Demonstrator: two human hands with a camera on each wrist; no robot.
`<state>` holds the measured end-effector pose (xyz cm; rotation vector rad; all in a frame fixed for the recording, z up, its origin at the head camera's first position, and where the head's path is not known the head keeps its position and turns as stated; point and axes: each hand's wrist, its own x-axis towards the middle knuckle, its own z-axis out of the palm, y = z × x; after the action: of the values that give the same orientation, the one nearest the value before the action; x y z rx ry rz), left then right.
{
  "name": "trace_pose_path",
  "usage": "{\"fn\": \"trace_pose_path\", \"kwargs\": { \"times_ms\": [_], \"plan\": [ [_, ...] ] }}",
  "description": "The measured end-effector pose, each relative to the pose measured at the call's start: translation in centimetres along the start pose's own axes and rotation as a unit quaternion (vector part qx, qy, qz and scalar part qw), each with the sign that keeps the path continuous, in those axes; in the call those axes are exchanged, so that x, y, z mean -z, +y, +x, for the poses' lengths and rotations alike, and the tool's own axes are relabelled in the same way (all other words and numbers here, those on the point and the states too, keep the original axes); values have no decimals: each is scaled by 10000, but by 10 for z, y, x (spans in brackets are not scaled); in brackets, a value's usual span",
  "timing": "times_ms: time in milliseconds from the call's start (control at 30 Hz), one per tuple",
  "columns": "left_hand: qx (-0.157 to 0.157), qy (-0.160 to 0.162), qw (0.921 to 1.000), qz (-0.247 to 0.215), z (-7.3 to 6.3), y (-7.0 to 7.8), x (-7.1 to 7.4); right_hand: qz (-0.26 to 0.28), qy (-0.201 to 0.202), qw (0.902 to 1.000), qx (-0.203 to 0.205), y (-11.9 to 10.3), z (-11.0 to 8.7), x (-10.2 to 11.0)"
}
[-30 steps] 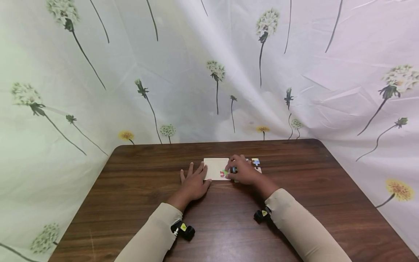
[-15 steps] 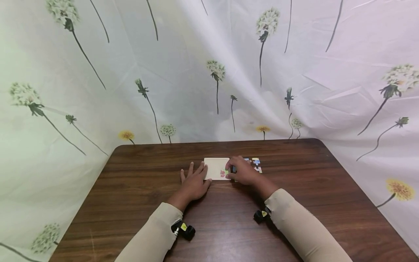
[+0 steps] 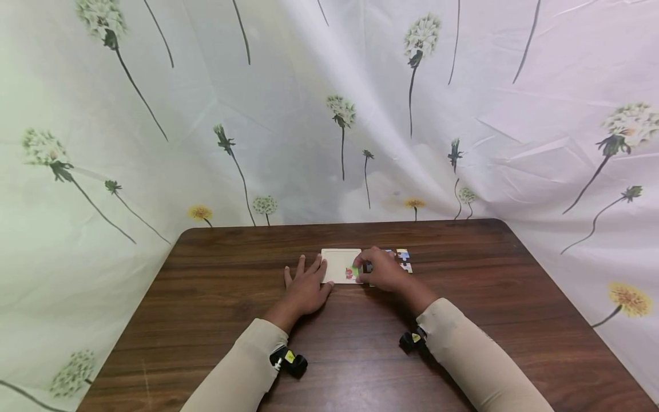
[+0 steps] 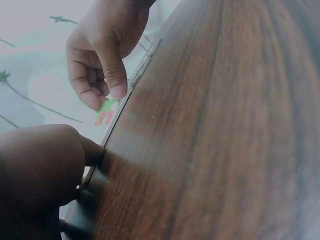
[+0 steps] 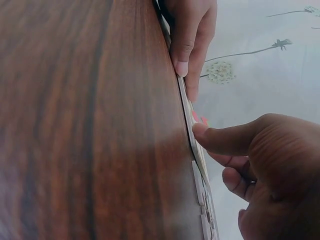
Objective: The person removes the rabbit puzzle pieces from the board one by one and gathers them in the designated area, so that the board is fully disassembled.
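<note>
A flat white puzzle tray (image 3: pixel 334 264) with a raised rim lies near the far side of the table. Against its left edge rests my left hand (image 3: pixel 305 290), fingers spread, thumb by the near left corner. My right hand (image 3: pixel 385 271) pinches a green and red jigsaw piece (image 3: pixel 350 273) between thumb and fingers at the tray's near right corner. In the left wrist view the piece (image 4: pixel 104 118) shows under the fingertips; part of it is hidden. The right wrist view catches only a sliver of its red print, beside the thumb.
Several loose jigsaw pieces (image 3: pixel 404 261) lie on the brown wooden table (image 3: pixel 340 343) just right of the tray, partly covered by my right hand. A white curtain (image 3: pixel 288 103) printed with dandelions hangs behind the table's far edge.
The green and red piece has shifted and turned slightly under my right fingers at the tray's corner. My left hand has stayed in place.
</note>
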<state>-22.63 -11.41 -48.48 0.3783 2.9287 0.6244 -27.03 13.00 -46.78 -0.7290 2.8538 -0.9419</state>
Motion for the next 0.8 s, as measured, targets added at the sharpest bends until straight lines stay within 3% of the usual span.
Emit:
{"fn": "trace_pose_path", "kwargs": {
  "times_ms": [633, 800],
  "plan": [
    [-4, 55, 10000, 20, -1, 1, -2, 140, -23, 9999, -59, 1, -1, 1],
    [4, 58, 10000, 23, -1, 0, -2, 83, -64, 9999, 89, 1, -2, 1]
  ]
}}
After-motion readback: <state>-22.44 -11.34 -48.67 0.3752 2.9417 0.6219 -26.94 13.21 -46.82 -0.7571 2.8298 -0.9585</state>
